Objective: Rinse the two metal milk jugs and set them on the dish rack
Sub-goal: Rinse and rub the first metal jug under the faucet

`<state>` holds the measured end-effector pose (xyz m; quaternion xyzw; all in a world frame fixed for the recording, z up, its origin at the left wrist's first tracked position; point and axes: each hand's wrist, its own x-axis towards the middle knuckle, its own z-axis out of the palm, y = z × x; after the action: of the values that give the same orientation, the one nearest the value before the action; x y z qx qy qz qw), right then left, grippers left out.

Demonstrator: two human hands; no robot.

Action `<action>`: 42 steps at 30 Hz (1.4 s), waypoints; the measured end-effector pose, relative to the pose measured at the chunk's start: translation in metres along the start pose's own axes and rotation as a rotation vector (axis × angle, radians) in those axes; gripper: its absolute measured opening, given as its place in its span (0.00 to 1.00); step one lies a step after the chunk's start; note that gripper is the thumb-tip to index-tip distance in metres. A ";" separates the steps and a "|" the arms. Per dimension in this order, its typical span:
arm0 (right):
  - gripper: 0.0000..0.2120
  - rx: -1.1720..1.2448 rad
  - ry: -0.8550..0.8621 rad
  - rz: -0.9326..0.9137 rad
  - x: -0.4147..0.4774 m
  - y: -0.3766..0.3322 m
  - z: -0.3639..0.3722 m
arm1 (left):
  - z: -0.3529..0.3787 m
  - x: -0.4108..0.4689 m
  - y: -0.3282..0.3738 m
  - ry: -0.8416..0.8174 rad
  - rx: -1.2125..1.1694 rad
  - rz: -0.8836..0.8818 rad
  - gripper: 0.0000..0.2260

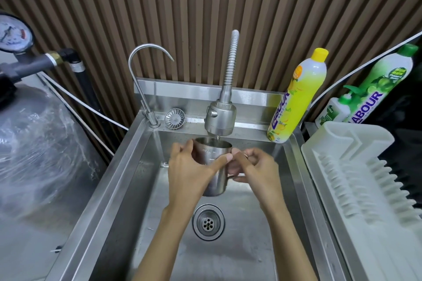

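A metal milk jug (215, 180) is held upright over the steel sink (127, 166), right under the spray head of the flexible faucet (220, 118). A thin stream of water falls into its open top. My left hand (191, 169) grips the jug's body from the left, thumb across its front. My right hand (253, 166) holds the handle on the jug's right side. A white dish rack (356, 180) with nothing on it lies to the right of the sink. Only one jug is in view.
The sink drain (208, 222) sits below the jug. A thin gooseneck tap (146, 68) and a loose strainer (174, 118) stand on the back ledge. A yellow detergent bottle (296, 96) and a green one (386, 82) stand at the right. A large wrapped tank (38, 143) fills the left.
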<state>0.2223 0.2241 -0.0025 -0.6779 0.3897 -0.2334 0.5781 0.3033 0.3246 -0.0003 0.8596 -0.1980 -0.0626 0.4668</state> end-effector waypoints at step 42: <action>0.09 -0.231 -0.071 -0.135 0.004 -0.003 -0.036 | 0.044 0.011 -0.012 -0.129 -0.632 -0.045 0.35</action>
<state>0.1976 0.1995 0.0080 -0.7723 0.3467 -0.2014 0.4927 0.3032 0.2916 -0.0339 0.6706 -0.1788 -0.1858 0.6955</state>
